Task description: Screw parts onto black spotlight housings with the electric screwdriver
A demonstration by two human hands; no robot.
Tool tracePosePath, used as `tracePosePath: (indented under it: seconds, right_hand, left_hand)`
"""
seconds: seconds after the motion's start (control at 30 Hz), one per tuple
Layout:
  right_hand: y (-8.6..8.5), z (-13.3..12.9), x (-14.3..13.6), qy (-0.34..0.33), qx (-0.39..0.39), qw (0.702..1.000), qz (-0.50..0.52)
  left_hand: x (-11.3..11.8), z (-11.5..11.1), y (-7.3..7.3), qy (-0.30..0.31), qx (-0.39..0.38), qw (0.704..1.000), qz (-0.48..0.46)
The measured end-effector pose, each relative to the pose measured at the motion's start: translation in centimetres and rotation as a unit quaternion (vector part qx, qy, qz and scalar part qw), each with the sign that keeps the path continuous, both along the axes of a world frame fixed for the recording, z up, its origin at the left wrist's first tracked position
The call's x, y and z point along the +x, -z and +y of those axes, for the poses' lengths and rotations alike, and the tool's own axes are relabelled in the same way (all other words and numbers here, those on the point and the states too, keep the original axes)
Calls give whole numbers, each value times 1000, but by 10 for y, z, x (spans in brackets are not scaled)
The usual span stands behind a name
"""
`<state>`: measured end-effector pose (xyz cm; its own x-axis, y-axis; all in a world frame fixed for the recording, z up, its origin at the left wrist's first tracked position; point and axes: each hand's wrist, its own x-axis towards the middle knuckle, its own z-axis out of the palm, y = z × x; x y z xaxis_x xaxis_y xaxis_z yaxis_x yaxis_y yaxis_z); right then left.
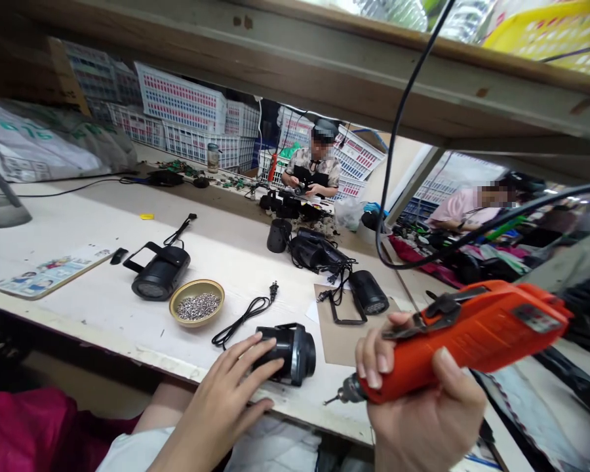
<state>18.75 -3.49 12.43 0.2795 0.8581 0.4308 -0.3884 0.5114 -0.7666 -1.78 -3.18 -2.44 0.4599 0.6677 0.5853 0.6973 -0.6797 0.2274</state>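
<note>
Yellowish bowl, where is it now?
In the head view, the bowl sits left of centre on the workbench, between a black device and a coiled cord, beyond and left of the left hand.

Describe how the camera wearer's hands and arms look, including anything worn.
Neither the left hand nor the right hand wears a glove, and no rings show. The left wrist shows no watch. White cloth lies beside the left forearm; whether it is a sleeve is unclear.
</note>
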Motion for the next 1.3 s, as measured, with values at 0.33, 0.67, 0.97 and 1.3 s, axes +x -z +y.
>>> tracePosePath:
  seconds: [0.33, 0.67, 0.97, 1.3]
  right_hand:
    - [-1, 2, 31, 93, -12, 995, -21]
    - [7, 6, 26, 86, -15, 996, -15]
    - [14, 8, 24, 74, -24, 997, -4]
    - [12, 11, 23, 78, -20, 997, -14]
  left_hand:
    - [34, 63, -17, -57, -33, 996, -58]
    - [30, 67, -27, -74, 3, 997, 35]
    - [16, 49, -17, -38, -145, 984, -91]
    - [32, 45, -21, -49, -211, 965, -148]
